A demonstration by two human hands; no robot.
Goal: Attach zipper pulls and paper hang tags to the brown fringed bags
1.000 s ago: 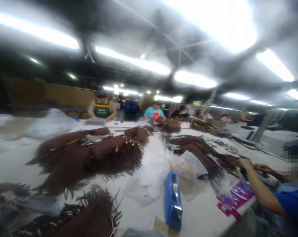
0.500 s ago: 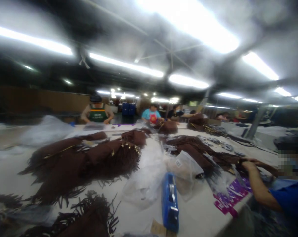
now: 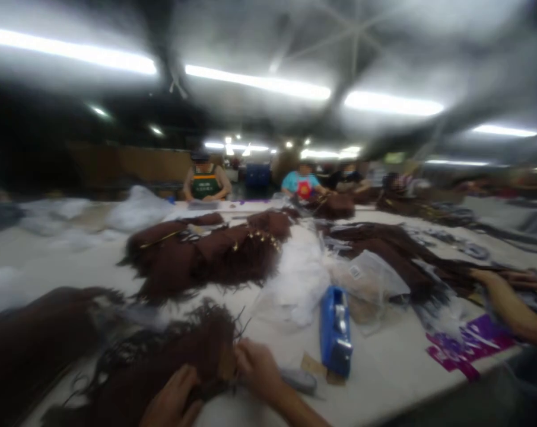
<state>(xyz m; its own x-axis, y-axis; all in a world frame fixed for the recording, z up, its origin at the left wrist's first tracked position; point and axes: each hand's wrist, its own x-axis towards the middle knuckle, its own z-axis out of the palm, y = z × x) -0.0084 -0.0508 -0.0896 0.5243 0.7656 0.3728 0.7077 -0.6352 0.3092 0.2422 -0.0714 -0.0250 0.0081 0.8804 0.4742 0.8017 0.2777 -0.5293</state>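
A brown fringed fabric piece point(image 3: 192, 350) lies at the near edge of the table, its dark strands spreading at the top and left. My left hand point(image 3: 172, 400) rests on its lower part with the fingers curled against the cloth. At the fabric's right end, my right hand point(image 3: 259, 367) has its fingers closed at a small tan card point(image 3: 226, 362). Blur hides exactly how the fingertips meet the card. Just right of that hand, partly behind the wrist, lies a grey tool point(image 3: 299, 381) of a kind I cannot make out.
A blue tape dispenser point(image 3: 334, 332) stands right of my hands, beside clear plastic bags point(image 3: 370, 284). More brown fringed pieces point(image 3: 206, 249) lie ahead and at left. A co-worker's arm point(image 3: 508, 305) reaches in from the right near purple printed plastic point(image 3: 470, 347). Other people work across the table.
Both my hands have come into view at the bottom, on the near brown fringed piece. The camera has turned left and down, so the tape dispenser appears further right.
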